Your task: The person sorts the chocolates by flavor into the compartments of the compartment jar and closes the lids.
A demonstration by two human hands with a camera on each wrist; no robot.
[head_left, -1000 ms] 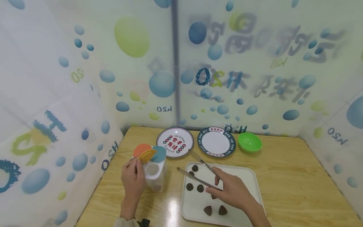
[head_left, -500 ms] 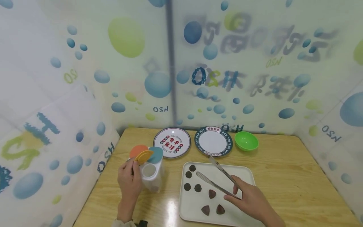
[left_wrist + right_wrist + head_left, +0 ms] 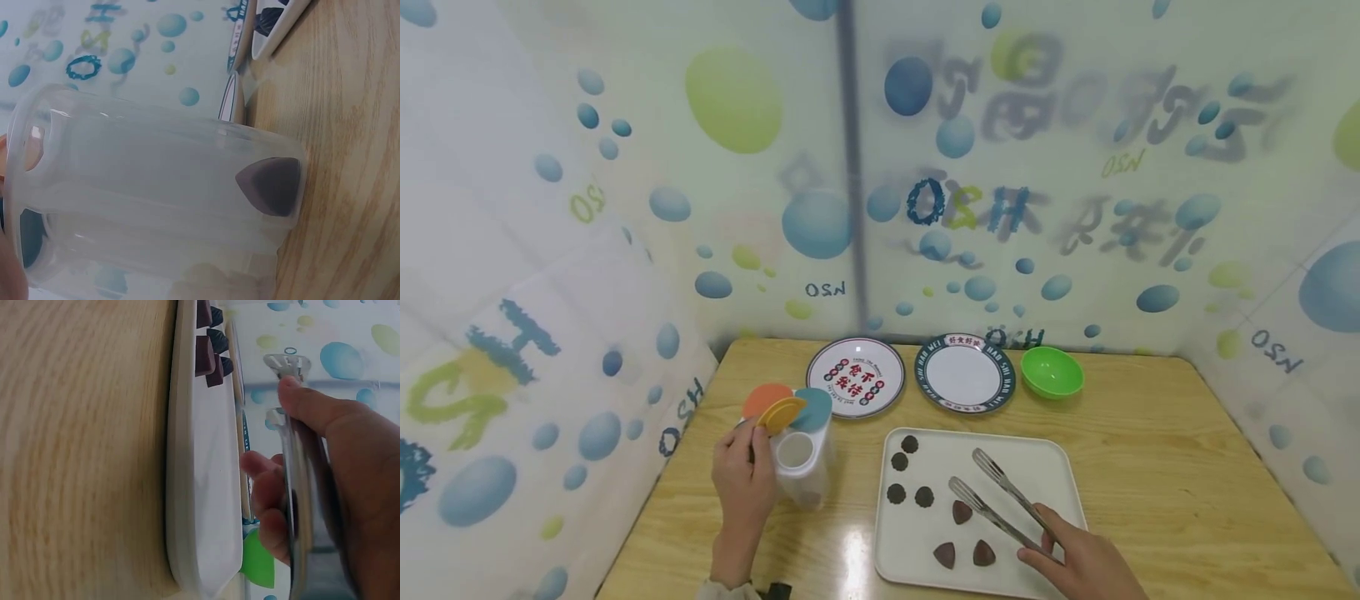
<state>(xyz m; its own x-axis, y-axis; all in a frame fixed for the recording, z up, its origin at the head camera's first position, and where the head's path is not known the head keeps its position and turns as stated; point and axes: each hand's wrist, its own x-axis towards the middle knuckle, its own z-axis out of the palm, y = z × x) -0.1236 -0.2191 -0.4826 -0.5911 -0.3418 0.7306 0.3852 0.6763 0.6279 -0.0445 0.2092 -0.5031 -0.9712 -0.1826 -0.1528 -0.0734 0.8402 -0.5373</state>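
My left hand (image 3: 743, 475) pinches the raised yellow lid (image 3: 784, 412) of a clear divided storage container (image 3: 805, 485), leaving one round opening uncovered. Through the clear wall in the left wrist view, a dark triangular chocolate (image 3: 272, 186) shows at the bottom of a compartment. My right hand (image 3: 1084, 557) holds metal tongs (image 3: 1011, 490), tips apart and nothing between them, over a white tray (image 3: 1037, 454). On that tray lie three triangular chocolates (image 3: 945, 555) and several round fluted chocolates (image 3: 897, 493). The tongs are also gripped in the right wrist view.
Behind the tray, along the table's back edge, are a plate with red characters (image 3: 820, 375), a dark-rimmed plate (image 3: 965, 372) and a green bowl (image 3: 1051, 372). Orange (image 3: 767, 398) and blue (image 3: 814, 410) lids cover other container compartments. Patterned curtains surround the wooden table (image 3: 1165, 467).
My right hand has carried the tongs rightward, from beside the container to over the tray's right part. The left hand keeps the yellow lid raised. The head view has shifted slightly.
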